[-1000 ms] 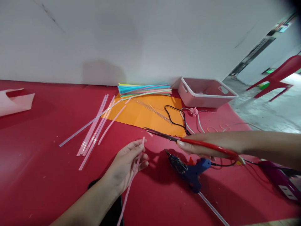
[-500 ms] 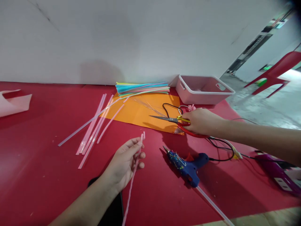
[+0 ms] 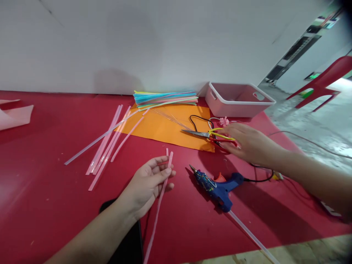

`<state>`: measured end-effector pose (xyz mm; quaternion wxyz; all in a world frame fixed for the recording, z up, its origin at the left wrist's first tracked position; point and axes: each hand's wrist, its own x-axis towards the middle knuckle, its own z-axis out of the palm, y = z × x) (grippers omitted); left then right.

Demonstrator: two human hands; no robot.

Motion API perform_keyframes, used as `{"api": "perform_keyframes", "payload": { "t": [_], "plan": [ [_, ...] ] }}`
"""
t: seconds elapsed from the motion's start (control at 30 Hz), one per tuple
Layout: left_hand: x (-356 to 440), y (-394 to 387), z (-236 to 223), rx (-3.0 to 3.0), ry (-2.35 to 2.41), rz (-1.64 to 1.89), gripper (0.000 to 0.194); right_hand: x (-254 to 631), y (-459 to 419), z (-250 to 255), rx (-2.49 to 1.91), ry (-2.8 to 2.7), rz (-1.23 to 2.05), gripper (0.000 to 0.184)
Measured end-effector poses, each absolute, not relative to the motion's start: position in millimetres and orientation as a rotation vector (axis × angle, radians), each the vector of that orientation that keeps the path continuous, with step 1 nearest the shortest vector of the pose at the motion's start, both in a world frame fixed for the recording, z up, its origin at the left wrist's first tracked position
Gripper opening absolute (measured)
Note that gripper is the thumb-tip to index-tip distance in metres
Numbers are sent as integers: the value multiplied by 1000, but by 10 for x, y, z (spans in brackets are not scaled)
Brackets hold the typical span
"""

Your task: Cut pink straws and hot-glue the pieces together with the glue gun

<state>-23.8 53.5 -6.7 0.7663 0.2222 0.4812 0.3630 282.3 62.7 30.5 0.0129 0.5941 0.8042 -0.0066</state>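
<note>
My left hand (image 3: 150,183) pinches a long, thin pink plastic strip (image 3: 157,216) between thumb and fingers. Its top end rises past the fingertips, beside a short pink end (image 3: 167,151) that shows behind the fingers. My right hand (image 3: 243,141) is at the handles of a pair of scissors (image 3: 202,134), one yellow and one red, with its fingers in the loops. The blades point left over an orange sheet (image 3: 165,126). Below that hand lies a blue glue gun (image 3: 217,189), with a clear glue stick (image 3: 250,233) in its back.
Pink strips (image 3: 108,143) lie on the red table (image 3: 55,205) at left. A bundle of coloured strips (image 3: 165,99) rests against the wall, beside a pink basket (image 3: 239,108). A small pink flower-like piece (image 3: 224,121) and cords are near my right hand. A black object (image 3: 126,242) lies under my left forearm.
The scissors have shifted slightly right with my right hand, and more of the yellow handle shows. In my left hand the strip's top end has turned, standing apart from the short end.
</note>
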Motion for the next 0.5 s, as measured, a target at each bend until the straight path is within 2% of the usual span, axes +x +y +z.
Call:
{"api": "perform_keyframes", "payload": {
  "t": [0.07, 0.2, 0.23, 0.43, 0.5],
  "plan": [
    [-230, 514, -50, 486, 1071, 764, 22, 2758, 341, 344, 1661, 2603, -330, 38],
    [-217, 502, -5, 497, 1087, 787, 16, 2607, -88, 289, 1565, 2495, -647, 70],
    [-218, 512, 4, 501, 1088, 803, 15, 2575, -134, 242, 1589, 2494, -669, 71],
    [-222, 610, 43, 540, 1112, 838, 16, 2479, -61, -128, 1846, 2735, -564, 50],
    [-185, 608, 56, 566, 1119, 829, 16, 2437, -4, -178, 2060, 2835, -580, 30]
  ]
}}
